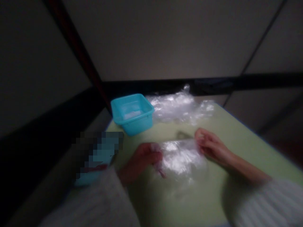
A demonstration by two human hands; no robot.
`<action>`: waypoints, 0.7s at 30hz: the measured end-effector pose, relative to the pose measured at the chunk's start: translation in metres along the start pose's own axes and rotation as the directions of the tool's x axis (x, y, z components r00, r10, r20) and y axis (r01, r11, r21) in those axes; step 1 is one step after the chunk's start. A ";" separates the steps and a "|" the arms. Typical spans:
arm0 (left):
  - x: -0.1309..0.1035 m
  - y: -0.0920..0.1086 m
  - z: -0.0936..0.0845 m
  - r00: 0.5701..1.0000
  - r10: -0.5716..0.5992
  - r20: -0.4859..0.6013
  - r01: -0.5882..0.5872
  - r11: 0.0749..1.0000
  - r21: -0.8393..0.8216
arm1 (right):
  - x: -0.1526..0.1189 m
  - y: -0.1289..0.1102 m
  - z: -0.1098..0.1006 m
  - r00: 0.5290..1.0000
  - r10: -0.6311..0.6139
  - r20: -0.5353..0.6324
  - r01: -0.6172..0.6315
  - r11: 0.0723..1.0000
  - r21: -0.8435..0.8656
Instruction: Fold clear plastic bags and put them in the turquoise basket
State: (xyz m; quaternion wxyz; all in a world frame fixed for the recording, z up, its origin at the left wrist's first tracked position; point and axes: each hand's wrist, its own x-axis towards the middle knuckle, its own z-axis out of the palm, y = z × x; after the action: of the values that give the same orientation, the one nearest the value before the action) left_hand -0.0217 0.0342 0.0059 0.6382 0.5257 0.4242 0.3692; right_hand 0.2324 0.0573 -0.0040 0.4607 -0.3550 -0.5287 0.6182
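Note:
Between my two hands a clear plastic bag (181, 157) is stretched out above the table. My left hand (144, 156) grips its left edge, fingers closed on the film. At the upper right corner my right hand (209, 145) pinches the bag between thumb and fingers. A small reddish mark shows on the bag's lower left, too blurred to make out. Farther back lies a loose heap of clear plastic bags (175, 105). Left of the heap stands a turquoise plastic basin (139, 124), with something whitish on its bottom.
The yellow-green tabletop (199, 201) has a blue edge and reaches back to a pale panelled wall (165, 41). Beside my left forearm is a pixelated turquoise object (104, 154). A dark band runs along the wall behind the table.

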 end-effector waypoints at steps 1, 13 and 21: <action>0.002 -0.002 -0.001 0.999 -0.018 -0.043 0.017 1.000 -0.016 | 0.001 0.003 0.000 1.000 0.009 -0.019 -0.009 1.000 0.012; 0.010 -0.016 -0.002 0.980 -0.201 0.006 0.197 0.967 0.161 | 0.009 0.019 0.000 0.969 0.001 -0.248 -0.016 0.998 -0.060; 0.019 -0.017 -0.005 0.969 -0.023 -0.247 0.074 0.977 0.200 | 0.005 0.006 -0.007 0.987 0.149 -0.053 -0.156 0.970 -0.185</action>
State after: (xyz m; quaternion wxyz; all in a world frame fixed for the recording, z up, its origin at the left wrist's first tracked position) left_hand -0.0195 0.0505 -0.0139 0.5319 0.5294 0.5483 0.3689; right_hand 0.2360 0.0640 -0.0110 0.3862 -0.4484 -0.5469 0.5922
